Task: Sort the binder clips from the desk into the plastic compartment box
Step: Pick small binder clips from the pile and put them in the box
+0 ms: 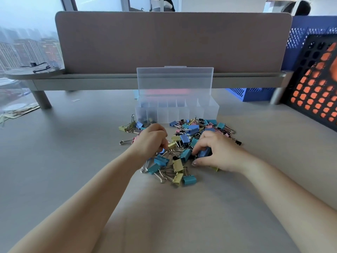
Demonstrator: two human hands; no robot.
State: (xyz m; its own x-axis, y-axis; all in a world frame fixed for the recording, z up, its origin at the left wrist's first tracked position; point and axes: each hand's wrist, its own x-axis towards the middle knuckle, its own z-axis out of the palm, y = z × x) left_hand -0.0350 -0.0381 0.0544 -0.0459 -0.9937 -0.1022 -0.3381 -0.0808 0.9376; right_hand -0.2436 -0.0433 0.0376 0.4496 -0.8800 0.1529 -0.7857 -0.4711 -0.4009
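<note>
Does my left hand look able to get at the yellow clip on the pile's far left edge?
Probably yes: the yellow clip lies uncovered left of the left hand, though its fingers pinch a wire handle.

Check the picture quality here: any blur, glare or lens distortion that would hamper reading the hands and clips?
Head view: soft daylight, faint shadows, no glare; the wide lens bows the divider panel and stretches the forearms; the black basket at right is smeared, the frosted compartment box veils its contents, yet the binder clips, left hand and right hand are readable.
</note>
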